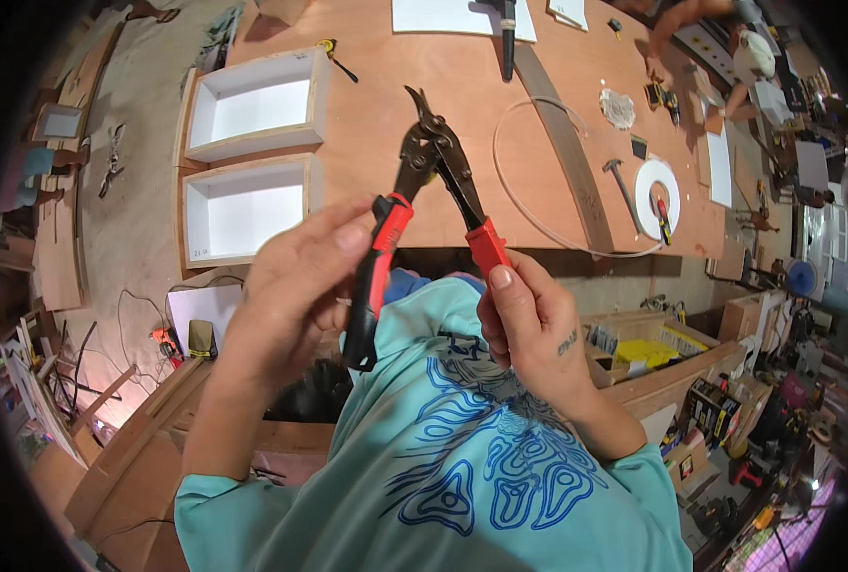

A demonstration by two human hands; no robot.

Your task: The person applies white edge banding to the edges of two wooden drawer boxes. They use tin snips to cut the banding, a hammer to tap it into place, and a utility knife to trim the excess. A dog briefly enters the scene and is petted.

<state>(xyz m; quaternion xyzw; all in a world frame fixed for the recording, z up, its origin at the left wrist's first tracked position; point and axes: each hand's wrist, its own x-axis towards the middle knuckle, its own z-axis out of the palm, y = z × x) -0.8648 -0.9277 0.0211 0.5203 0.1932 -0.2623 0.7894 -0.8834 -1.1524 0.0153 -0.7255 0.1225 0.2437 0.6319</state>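
Note:
A pair of aviation snips (pixel 432 143) with dark metal jaws and red-and-black handles is held up in front of my chest, over the table's near edge. Its handles are spread apart and the jaws point away from me. My left hand (pixel 295 286) has its thumb and fingers at the left handle (pixel 378 276), whose black lower end hangs free below them. My right hand (pixel 529 319) is closed round the red right handle (pixel 486 248), thumb on top; the handle's lower end is hidden in the palm.
Two white-lined wooden boxes (pixel 316 124) stand at the left of the wooden table (pixel 376 48). On its right lie a dark strip (pixel 567 143), a thin pale hoop, a hammer (pixel 622 195) and a white roll of edging (pixel 645 195). Another person's arm (pixel 667 38) reaches in at the far right.

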